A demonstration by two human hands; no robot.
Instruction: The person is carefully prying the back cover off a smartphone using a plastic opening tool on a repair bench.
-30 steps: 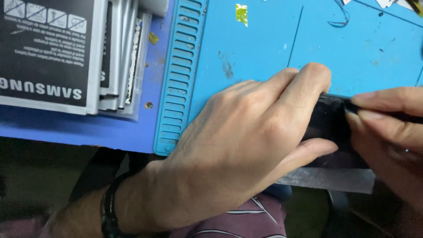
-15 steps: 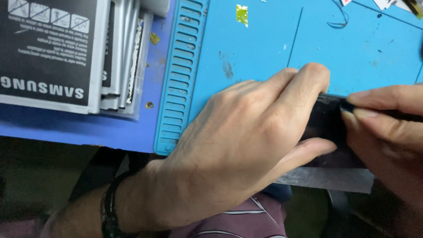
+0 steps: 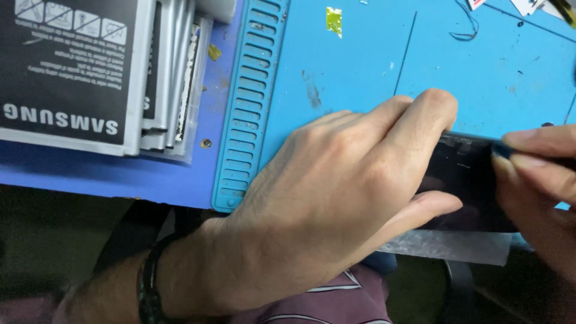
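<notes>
My left hand (image 3: 342,192) lies across a flat black slab (image 3: 465,183), like a phone or its screen, and clamps it between thumb and fingers at the near edge of the blue work mat (image 3: 360,66). My right hand (image 3: 537,189) comes in from the right and pinches a thin dark tool (image 3: 501,150) against the slab's upper right edge. A dark bracelet (image 3: 147,282) circles my left wrist. Most of the slab is hidden under my hands.
A stack of flat grey-and-black batteries (image 3: 90,78) lies at the upper left on the darker blue table. The mat's ribbed left border (image 3: 249,102) runs beside it. A yellow tape scrap (image 3: 333,20), a thin black wire (image 3: 465,24) and a clear film strip (image 3: 450,246) lie about.
My right hand has crept slightly along the slab's edge with the tool. My left hand stays put.
</notes>
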